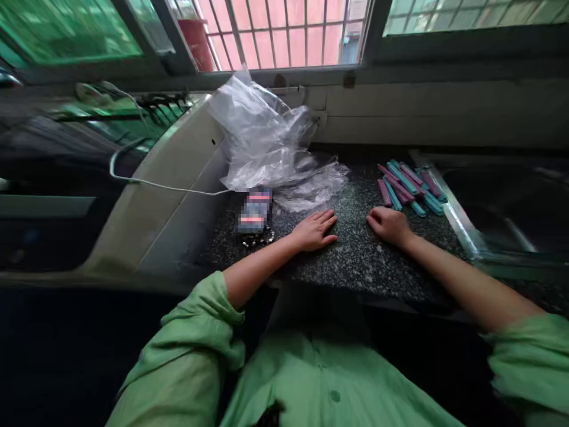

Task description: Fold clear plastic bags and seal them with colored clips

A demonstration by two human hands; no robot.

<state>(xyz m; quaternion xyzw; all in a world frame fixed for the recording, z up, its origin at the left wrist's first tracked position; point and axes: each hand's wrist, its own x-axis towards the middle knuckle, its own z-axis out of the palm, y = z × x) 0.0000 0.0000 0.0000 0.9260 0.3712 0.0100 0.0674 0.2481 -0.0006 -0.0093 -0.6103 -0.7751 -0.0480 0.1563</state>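
My left hand (315, 230) lies flat on the speckled dark stone counter (355, 261), palm down with fingers stretched out. Just beyond its fingers is the edge of a crumpled clear plastic bag (267, 142). To its left are a phone (255, 212), its screen pixelated, and a string of beads (258, 238). My right hand (389, 225) rests on the counter as a loose fist; nothing shows in it. Right behind that fist is a loose pile of purple and teal stick-shaped pieces (411, 185), whose exact kind I cannot make out.
A white cable (178, 188) runs from the left to the phone. At the left stands a pale tiled partition (173, 196). A metal-rimmed dark panel (462, 213) is at the right. Behind the counter are a tiled wall (427, 112) and a barred window (284, 35).
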